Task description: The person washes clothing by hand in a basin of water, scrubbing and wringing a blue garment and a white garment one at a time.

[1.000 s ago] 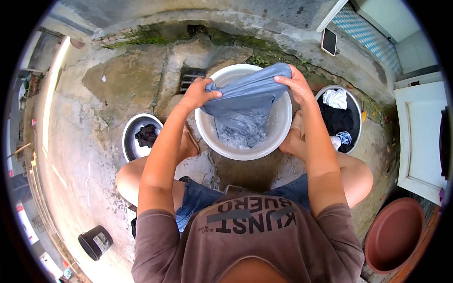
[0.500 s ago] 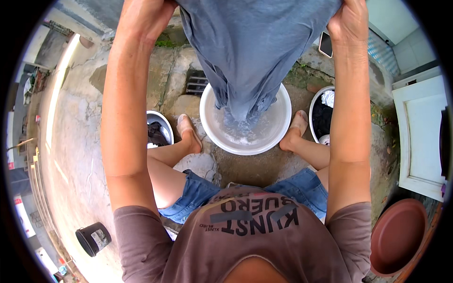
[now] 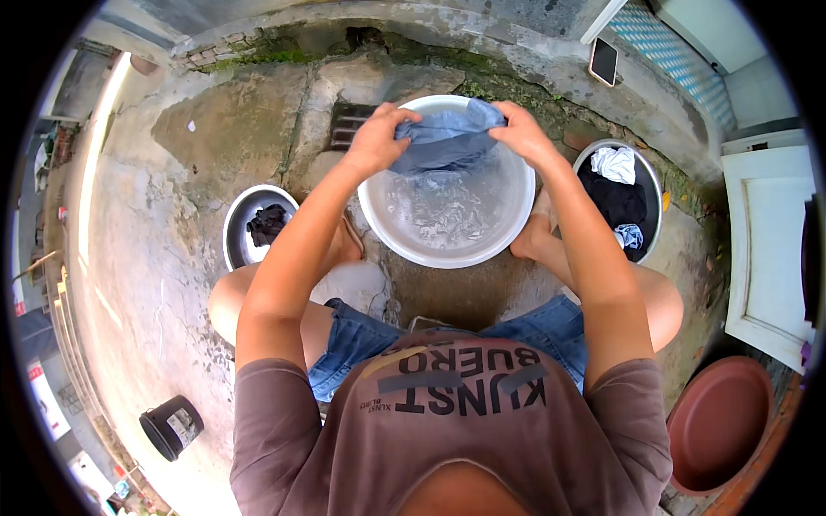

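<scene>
A blue-grey piece of cloth (image 3: 443, 142) hangs between my two hands at the far side of a white basin (image 3: 379, 225). Its lower part dips into the rippling water (image 3: 447, 211), so its full shape is hidden. My left hand (image 3: 379, 138) grips the cloth's left end over the basin's rim. At the other end, my right hand (image 3: 521, 133) pinches a bunched corner. Both hands are closed on the fabric.
On my left sits a metal bowl (image 3: 231, 230) with a dark cloth (image 3: 267, 224). A larger metal basin (image 3: 658, 185) with black and white laundry stands right. A drain grate (image 3: 344, 126), phone (image 3: 603, 62), black bucket (image 3: 171, 427) and brown tub (image 3: 721, 426) lie around.
Both hands have come down and nearer with the cloth. It was stretched high above the basin; now most of it is low, gathered at the water.
</scene>
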A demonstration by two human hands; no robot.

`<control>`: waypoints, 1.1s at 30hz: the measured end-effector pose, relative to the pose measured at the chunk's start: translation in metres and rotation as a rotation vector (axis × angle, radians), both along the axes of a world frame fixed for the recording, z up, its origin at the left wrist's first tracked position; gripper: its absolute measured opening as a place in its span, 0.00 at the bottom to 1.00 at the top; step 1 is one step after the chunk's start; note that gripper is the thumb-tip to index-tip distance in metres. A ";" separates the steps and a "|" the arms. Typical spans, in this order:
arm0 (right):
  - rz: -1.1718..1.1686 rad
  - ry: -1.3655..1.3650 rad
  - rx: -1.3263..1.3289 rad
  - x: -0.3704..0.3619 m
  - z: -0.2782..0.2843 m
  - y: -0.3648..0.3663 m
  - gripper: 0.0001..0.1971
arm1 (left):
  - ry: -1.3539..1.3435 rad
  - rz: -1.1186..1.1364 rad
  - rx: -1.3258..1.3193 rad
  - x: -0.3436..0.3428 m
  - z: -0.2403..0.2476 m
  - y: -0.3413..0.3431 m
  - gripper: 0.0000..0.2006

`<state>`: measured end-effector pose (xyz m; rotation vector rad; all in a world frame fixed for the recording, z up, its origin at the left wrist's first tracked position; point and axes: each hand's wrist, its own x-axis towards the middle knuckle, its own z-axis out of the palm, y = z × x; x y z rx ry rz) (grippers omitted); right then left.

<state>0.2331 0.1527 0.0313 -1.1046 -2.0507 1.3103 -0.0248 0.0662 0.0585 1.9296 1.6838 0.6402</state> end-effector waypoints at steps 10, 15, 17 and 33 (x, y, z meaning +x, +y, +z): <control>0.205 -0.628 0.091 -0.024 -0.161 -0.096 0.15 | -0.020 -0.108 -0.354 0.044 -0.211 -0.060 0.12; 0.086 -0.902 0.115 -0.016 -0.230 -0.132 0.15 | 0.251 -0.208 -0.557 0.072 -0.233 -0.089 0.17; 0.441 -1.121 0.067 -0.030 -0.203 -0.143 0.14 | 0.289 -0.233 -0.609 0.070 -0.227 -0.094 0.18; 0.029 0.092 -0.244 -0.023 -0.123 -0.106 0.47 | -1.362 0.392 -0.348 0.081 -0.008 -0.057 0.09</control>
